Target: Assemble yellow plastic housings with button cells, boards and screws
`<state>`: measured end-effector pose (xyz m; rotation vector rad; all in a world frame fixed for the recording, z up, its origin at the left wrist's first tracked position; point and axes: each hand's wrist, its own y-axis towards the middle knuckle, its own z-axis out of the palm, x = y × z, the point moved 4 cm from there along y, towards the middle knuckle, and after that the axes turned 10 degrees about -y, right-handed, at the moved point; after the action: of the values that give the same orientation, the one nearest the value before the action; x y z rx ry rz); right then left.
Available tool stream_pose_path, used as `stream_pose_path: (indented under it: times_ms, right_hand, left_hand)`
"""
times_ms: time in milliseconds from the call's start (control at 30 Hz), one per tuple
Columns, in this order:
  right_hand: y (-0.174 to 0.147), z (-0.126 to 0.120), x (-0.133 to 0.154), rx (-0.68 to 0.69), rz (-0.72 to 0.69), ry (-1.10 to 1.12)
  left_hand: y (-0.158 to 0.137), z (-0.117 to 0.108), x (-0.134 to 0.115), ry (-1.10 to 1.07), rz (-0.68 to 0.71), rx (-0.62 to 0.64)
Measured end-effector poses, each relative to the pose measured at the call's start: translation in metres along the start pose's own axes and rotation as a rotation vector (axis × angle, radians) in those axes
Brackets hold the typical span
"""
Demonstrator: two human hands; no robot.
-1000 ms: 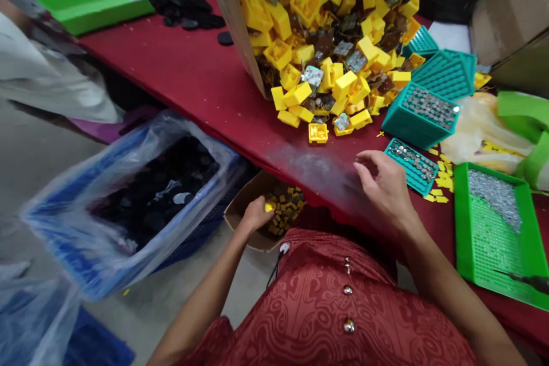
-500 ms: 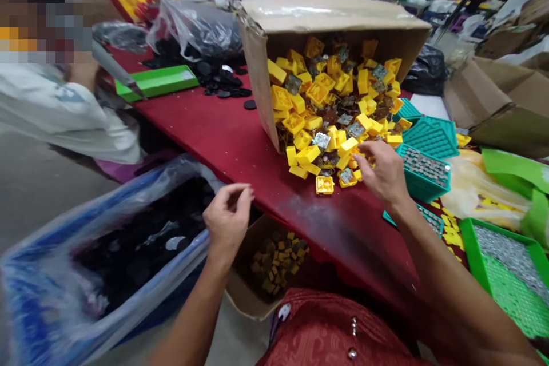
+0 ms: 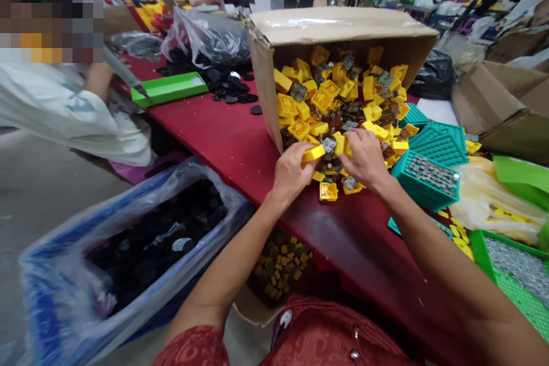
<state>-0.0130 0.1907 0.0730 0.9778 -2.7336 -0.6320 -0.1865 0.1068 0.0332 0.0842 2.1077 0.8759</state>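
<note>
My left hand (image 3: 292, 174) is closed on a small yellow plastic case (image 3: 313, 154) at the front of the pile. Close by on the right, the fingers of my right hand (image 3: 366, 155) are curled round another yellow plastic piece (image 3: 341, 144). Between the two hands lies a small grey circuit board (image 3: 329, 145). Behind them, a cardboard box (image 3: 343, 26) on its side spills yellow cases (image 3: 326, 97), boards and thin wires onto the red tabletop (image 3: 240, 143). One open yellow case (image 3: 328, 191) rests on the cloth just below my hands.
Teal trays (image 3: 424, 183) of small silver parts and a green tray (image 3: 493, 274) stand to the right. A lined blue bin (image 3: 47, 274) of black discs and a carton (image 3: 257, 306) of yellow pieces sit below. A co-worker's sleeve (image 3: 81, 117) is at left.
My left hand has moved up and right from over the table edge to the pile and taken a yellow case. My right hand has shifted slightly left and up, onto a yellow piece.
</note>
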Motion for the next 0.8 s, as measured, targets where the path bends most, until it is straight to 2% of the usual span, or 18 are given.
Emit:
stream_pose_path:
  times_ms: [67,167,300,400,567,700,800]
  right_hand:
    - [-0.001,-0.007,-0.004,-0.030,-0.027,0.050]
    - [-0.005,-0.017,-0.007,0.003,-0.044,0.120]
    - [-0.021,-0.024,-0.004,0.088,-0.050,0.137]
    - [-0.040,-0.030,0.006,0.067,-0.032,0.037]
    - [-0.065,-0.044,0.018,0.011,-0.019,0.022]
    - [-0.076,-0.066,0.006,-0.034,0.013,0.159]
    - [-0.085,-0.075,-0.008,0.030,0.095,0.261]
  left_hand:
    - [0.006,-0.005,-0.011,-0.062,-0.030,-0.017]
    - [0.015,-0.009,-0.021,-0.217,-0.142,-0.027]
    - [0.024,-0.011,-0.008,-0.610,-0.383,-0.023]
    - [0.030,-0.016,0.007,-0.788,-0.526,0.002]
    - [0.035,-0.030,0.011,-0.806,-0.589,0.036]
    - [0.036,-0.033,0.010,-0.720,-0.562,0.031]
    - [0.036,-0.037,0.018,-0.557,-0.494,0.018]
